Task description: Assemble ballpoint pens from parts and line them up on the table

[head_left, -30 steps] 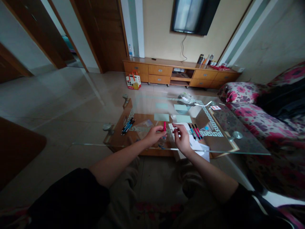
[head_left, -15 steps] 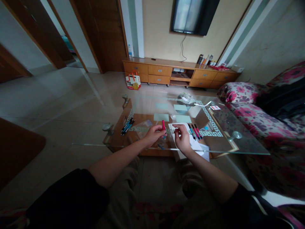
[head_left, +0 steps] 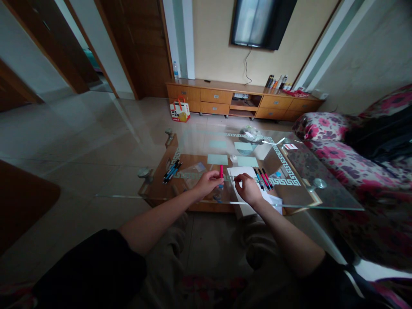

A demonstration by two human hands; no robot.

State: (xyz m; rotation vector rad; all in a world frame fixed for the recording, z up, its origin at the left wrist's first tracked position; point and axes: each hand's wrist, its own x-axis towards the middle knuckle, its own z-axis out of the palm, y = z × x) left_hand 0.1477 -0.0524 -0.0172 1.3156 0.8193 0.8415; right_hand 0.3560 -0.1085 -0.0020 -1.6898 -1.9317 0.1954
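My left hand (head_left: 208,183) is closed round a short pink-red pen barrel (head_left: 221,171), held upright above the glass table. To its right, my right hand (head_left: 247,188) is closed in a pinch over white paper (head_left: 237,175). Anything between those fingertips is too small to make out. Beside that hand lie several pens (head_left: 264,178), blue, black and pink-red, side by side. Off to the left rests a bunch of blue and black pens (head_left: 172,171).
The glass table (head_left: 337,195) has metal supports (head_left: 319,183) and a wooden shelf beneath. A plastic bag (head_left: 251,134) and a red-and-white card (head_left: 290,146) are on its far side. A flowered sofa (head_left: 334,161) stands at the right, a low cabinet (head_left: 215,95) by the wall.
My right hand has turned and its fingers have curled in more, shifting slightly down and right. My left hand holds the pink-red barrel in nearly the same place.
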